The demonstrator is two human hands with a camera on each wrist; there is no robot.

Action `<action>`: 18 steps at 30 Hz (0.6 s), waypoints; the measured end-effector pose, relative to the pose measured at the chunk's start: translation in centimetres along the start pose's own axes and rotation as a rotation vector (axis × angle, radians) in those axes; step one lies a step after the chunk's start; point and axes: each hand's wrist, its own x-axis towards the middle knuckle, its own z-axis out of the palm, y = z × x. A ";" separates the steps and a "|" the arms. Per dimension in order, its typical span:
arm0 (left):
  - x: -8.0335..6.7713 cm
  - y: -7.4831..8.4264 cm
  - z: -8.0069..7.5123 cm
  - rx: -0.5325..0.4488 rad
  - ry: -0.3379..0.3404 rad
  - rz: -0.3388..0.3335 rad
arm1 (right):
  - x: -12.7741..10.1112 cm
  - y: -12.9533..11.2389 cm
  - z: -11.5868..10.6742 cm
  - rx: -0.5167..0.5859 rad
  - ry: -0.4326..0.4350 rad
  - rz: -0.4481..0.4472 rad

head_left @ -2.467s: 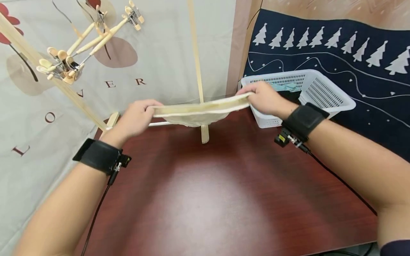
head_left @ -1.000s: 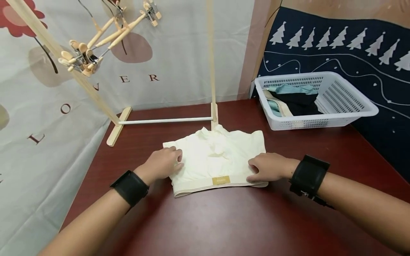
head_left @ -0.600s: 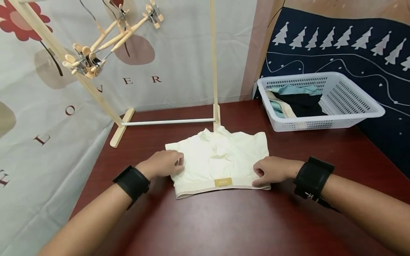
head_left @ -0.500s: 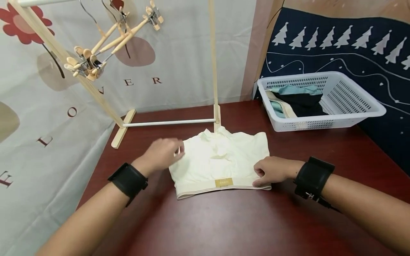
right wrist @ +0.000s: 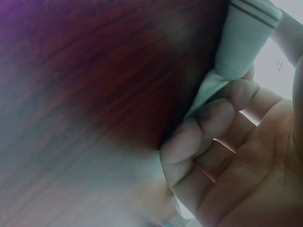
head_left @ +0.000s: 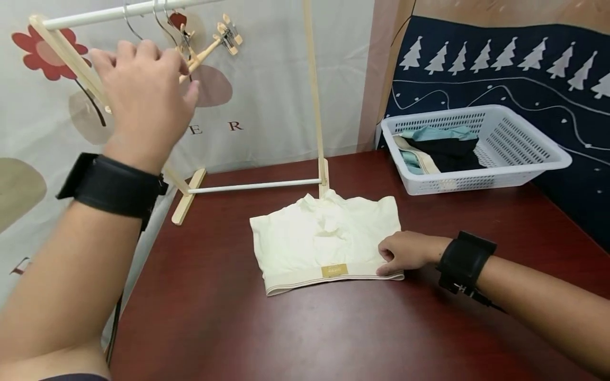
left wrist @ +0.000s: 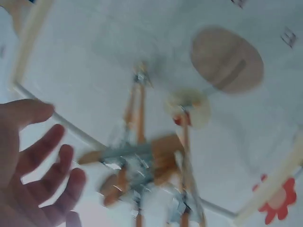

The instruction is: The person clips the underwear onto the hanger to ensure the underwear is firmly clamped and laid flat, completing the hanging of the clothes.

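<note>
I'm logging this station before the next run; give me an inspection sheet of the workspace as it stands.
Surface: dark red table, glossy.
Job's things: cream garment lying flat; clip hangers on wooden rack.
Clutter: white basket holding folded clothes.
Grippers: left hand raised by the hangers, fingers spread, holding nothing; right hand gripping the garment's corner.
Cables: thin cable at right wristband.
Surroundings: floral cloth behind, tree-print cloth at right.

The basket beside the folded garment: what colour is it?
White, with a perforated wall: the basket shows best in the head view.
</note>
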 end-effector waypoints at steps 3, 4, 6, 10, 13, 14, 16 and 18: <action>1.3 -1.0 -0.5 0.134 -0.209 -0.046 | 0.0 0.3 0.1 -0.007 0.005 0.010; 1.5 -1.4 -0.3 0.167 -0.261 -0.049 | 0.1 0.3 0.2 -0.010 0.006 0.006; 1.7 -2.1 0.1 0.210 -0.309 -0.046 | 0.2 0.5 0.4 -0.010 0.012 -0.001; 2.1 -2.9 0.9 0.258 -0.358 -0.047 | 0.4 0.6 0.5 -0.008 0.023 -0.006; 2.3 -3.1 1.3 0.267 -0.364 -0.052 | 0.3 0.7 0.5 -0.007 0.024 0.000; 2.4 -3.1 1.5 0.270 -0.366 -0.053 | 0.3 0.7 0.5 -0.007 0.024 0.002; 2.6 -3.2 1.6 0.273 -0.371 -0.054 | 0.2 0.7 0.5 -0.008 0.026 0.005; 2.7 -3.2 1.8 0.274 -0.376 -0.049 | 0.2 0.8 0.5 -0.008 0.028 0.006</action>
